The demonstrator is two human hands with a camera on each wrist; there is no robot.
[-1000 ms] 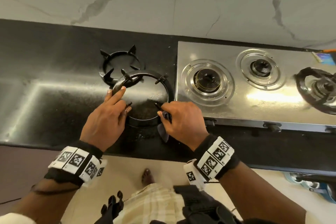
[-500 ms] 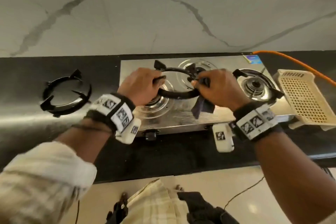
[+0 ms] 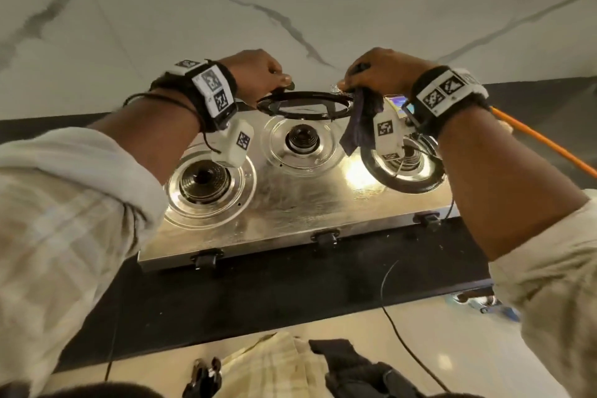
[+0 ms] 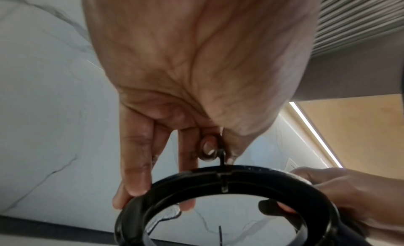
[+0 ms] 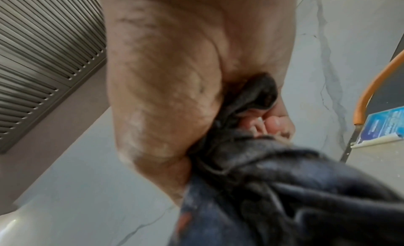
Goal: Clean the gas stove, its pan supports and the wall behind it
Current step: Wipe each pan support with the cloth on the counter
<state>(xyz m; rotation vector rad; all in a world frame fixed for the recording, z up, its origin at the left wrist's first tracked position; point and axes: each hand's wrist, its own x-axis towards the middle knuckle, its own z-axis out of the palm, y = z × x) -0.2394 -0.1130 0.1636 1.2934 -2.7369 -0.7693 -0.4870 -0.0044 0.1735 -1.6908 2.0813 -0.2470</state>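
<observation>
A black ring pan support [image 3: 305, 105] hangs in the air above the steel gas stove [image 3: 290, 200], over its middle burner [image 3: 302, 139]. My left hand [image 3: 261, 77] grips the ring's left side; in the left wrist view its fingers [image 4: 135, 172] curl round the pan support [image 4: 229, 185] and pinch one prong. My right hand [image 3: 378, 73] holds the ring's right side together with a dark cloth [image 3: 360, 123], bunched in the fist in the right wrist view, cloth [image 5: 251, 163]. The left burner [image 3: 205, 182] is bare. Another pan support [image 3: 402, 176] sits on the right burner. The marble wall [image 3: 290, 10] rises behind.
An orange gas hose [image 3: 542, 142] runs off to the right behind the stove. Three black knobs [image 3: 323, 237] line the stove's front edge. The black counter [image 3: 290, 294] extends in front. A thin black cable [image 3: 397, 326] hangs down over the counter edge.
Both hands lifted the pan support off the counter left of the stove, carried it right, and now hold it higher, over the middle burner. The head view has shifted right.
</observation>
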